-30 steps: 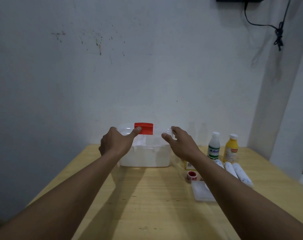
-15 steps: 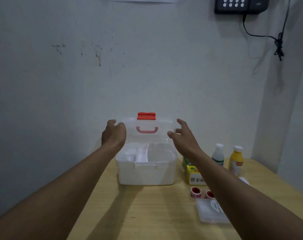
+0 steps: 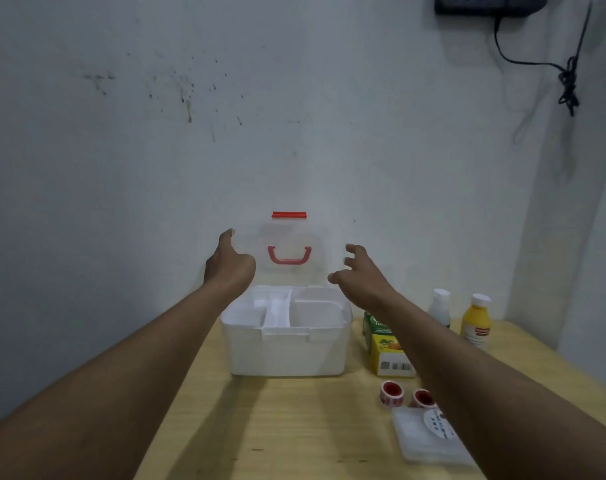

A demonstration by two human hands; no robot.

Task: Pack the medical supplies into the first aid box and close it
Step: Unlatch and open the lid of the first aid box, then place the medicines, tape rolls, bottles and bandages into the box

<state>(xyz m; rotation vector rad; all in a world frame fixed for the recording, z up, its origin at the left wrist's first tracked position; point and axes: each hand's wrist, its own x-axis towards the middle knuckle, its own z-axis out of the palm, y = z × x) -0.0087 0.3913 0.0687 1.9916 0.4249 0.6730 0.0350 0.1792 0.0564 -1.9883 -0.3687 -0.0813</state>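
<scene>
The white first aid box (image 3: 287,351) stands open at the back of the wooden table (image 3: 260,431). Its clear lid (image 3: 291,233), with a pink handle (image 3: 289,257) and a red latch (image 3: 288,215), is upright near the wall. A white divided tray (image 3: 277,306) sits inside. My left hand (image 3: 229,268) grips the lid's left edge. My right hand (image 3: 360,275) hovers by the lid's right edge with fingers spread, holding nothing. To the right of the box are a green-yellow carton (image 3: 388,351), a white bottle (image 3: 439,306), a yellow bottle (image 3: 476,322), two red tape rolls (image 3: 391,393) and a clear flat packet (image 3: 419,438).
A stained wall stands right behind the box. A dark device with a hanging cable (image 3: 568,81) is mounted at the upper right. The table's left edge runs diagonally beneath my left forearm.
The lid has swung from half raised to fully upright. My right hand has come off the lid and opened. The camera has tilted down, bringing more of the table into view.
</scene>
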